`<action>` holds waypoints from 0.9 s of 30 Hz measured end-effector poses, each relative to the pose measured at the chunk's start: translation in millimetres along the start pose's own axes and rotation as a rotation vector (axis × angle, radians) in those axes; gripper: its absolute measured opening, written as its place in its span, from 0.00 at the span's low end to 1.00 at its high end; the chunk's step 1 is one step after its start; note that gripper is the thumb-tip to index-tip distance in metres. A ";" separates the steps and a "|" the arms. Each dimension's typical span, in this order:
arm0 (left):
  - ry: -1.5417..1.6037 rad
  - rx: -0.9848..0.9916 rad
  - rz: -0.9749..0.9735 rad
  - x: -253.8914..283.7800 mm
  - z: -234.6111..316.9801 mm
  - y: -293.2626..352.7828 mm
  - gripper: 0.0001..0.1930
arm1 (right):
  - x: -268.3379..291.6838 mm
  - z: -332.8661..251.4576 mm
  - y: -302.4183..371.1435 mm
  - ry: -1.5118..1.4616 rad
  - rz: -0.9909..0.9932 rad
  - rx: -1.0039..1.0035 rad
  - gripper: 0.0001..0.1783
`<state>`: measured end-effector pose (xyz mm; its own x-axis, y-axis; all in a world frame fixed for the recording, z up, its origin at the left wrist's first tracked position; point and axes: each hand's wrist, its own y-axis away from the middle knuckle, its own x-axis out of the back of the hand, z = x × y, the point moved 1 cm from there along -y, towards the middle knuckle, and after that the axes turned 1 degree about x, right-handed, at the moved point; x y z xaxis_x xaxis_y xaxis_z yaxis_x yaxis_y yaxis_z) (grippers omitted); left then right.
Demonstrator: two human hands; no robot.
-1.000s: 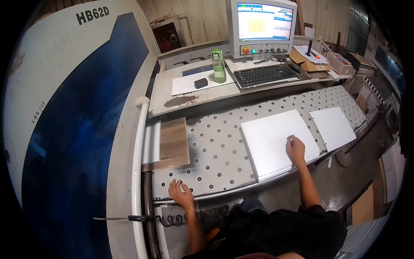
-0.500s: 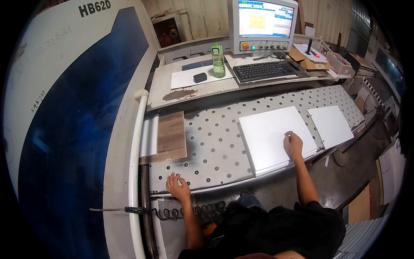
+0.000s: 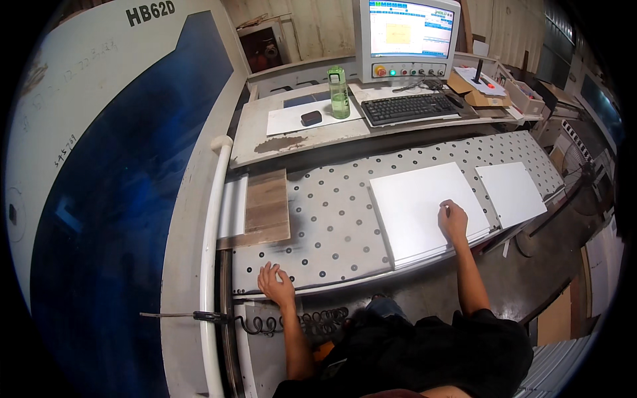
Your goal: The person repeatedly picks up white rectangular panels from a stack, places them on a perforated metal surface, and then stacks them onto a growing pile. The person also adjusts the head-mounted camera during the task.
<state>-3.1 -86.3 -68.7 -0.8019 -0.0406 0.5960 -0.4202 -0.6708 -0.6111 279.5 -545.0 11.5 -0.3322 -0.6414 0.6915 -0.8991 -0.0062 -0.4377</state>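
At the near left corner of the dotted work table (image 3: 335, 229), my left hand (image 3: 276, 285) rests by the edge, fingers loosely apart and nothing in them. A wood-grain board (image 3: 269, 205) lies just beyond it, next to a white panel strip (image 3: 233, 205). My right hand (image 3: 454, 221) is over a stack of white panels (image 3: 415, 205), fingers curled together. A small dark spot shows between thumb and fingers; whether it is an object or shadow is unclear. Right of the stack lies another white panel (image 3: 511, 194).
Behind the table, a shelf carries a green bottle (image 3: 339, 99), a small black case (image 3: 311, 118) and a keyboard (image 3: 408, 109) below a monitor (image 3: 408, 33). A white rail (image 3: 213, 265) and a blue-and-white machine housing (image 3: 133, 179) stand left. A coiled hose (image 3: 292, 324) hangs below the table.
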 end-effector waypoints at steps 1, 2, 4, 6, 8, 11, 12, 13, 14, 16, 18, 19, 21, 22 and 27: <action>-0.001 -0.005 0.004 0.1 -1.6 0.3 0.08 | 0.1 -0.6 -0.6 0.008 -0.023 -0.013 0.06; 0.001 0.000 -0.008 0.1 -1.5 0.6 0.08 | 0.6 0.3 -0.9 0.011 -0.021 -0.011 0.06; 0.006 0.011 -0.032 -0.3 -0.7 0.8 0.08 | 1.4 2.4 -1.3 0.015 -0.017 -0.009 0.06; 0.008 0.017 -0.036 0.5 -0.7 0.9 0.08 | 1.1 1.1 -0.6 0.016 -0.006 0.004 0.07; 0.012 0.018 -0.038 1.4 -0.2 1.1 0.08 | 2.3 -0.1 0.3 0.010 -0.011 -0.006 0.07; 0.017 0.007 -0.028 1.5 0.4 0.4 0.08 | 3.0 -2.2 -0.8 0.002 -0.026 -0.036 0.07; 0.017 0.000 -0.019 1.2 0.4 0.1 0.09 | 2.4 -1.9 -0.6 0.006 -0.019 -0.034 0.07; 0.017 -0.007 -0.011 1.1 0.4 0.1 0.09 | 1.8 -1.7 -0.4 0.010 -0.013 -0.032 0.07; 0.015 -0.006 -0.013 1.0 0.1 -0.2 0.09 | 0.8 -0.5 -0.7 0.004 -0.007 -0.021 0.07; 0.008 -0.003 -0.017 1.6 -0.8 0.2 0.09 | -1.3 1.7 -1.3 -0.009 0.005 0.003 0.07; 0.007 0.005 -0.021 3.4 1.5 -0.2 0.09 | -1.2 -0.4 -1.1 -0.012 0.000 -0.004 0.07; 0.005 0.009 -0.023 5.1 1.9 -0.6 0.09 | -1.8 -1.8 -0.9 -0.014 -0.004 -0.008 0.07; 0.017 0.004 -0.028 -0.5 3.4 -0.3 0.09 | 2.1 4.7 -0.8 0.003 -0.010 -0.020 0.07; 0.023 0.001 -0.031 -3.2 4.2 -0.3 0.09 | 4.2 8.1 -0.3 0.011 -0.012 -0.026 0.07; 0.015 0.001 -0.020 2.7 0.4 0.6 0.09 | -0.3 1.3 -1.8 0.001 -0.015 0.003 0.07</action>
<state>-5.3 -87.1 -67.2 -0.7998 -0.0160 0.6001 -0.4356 -0.6724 -0.5985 281.5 -545.8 11.3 -0.3194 -0.6401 0.6988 -0.9031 -0.0179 -0.4291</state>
